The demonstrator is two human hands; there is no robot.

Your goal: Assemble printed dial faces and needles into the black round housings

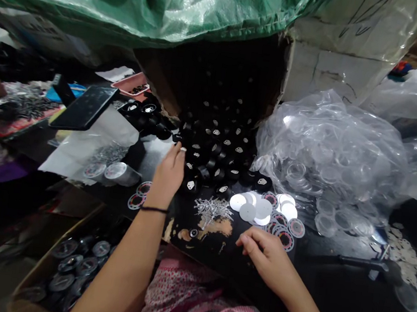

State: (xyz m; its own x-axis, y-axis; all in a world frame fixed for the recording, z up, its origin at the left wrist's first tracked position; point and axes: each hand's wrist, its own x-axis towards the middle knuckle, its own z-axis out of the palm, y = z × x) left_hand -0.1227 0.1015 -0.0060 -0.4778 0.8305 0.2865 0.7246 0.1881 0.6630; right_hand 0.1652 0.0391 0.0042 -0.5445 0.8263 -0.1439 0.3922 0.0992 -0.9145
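- Cluttered dark tabletop (335, 298), open carton (165, 87) at the back under a green sheet (165, 9).
- Black round parts (213, 159): loose heap spilling from the carton mouth toward the person. No edge holds it, so pulling one out low could set others rolling.
- Left hand (167, 174): fingertips at the heap's left front edge. From where I stand, can't tell if its grip has a part or only touches one. Small, crowded pieces; a neighbour could get nudged loose.
- Right hand (263, 249): beside the discs, fingers curled in, grip loosely closed. Inside hidden; can't tell if it holds anything.
- Metal pins (212, 209): messy pile between both hands, in front of the heap. One sideways wrist brush would likely scatter them; a rolling part might too.
- White discs (247, 212) overlap each other and sit against printed discs (296, 228). Thin and flat, so two could lift as one, or the stacks could mix.
- Clear plastic bag (332, 136): bulging, clear pieces slumped out in front. If it sags further, pieces could slide among the discs.
- Dark-handled tool (360, 264): lies right of the right hand; an outward forearm swing could knock it.
- Box (36, 271) below, front left: strays rolling off that side could drop among its pieces.
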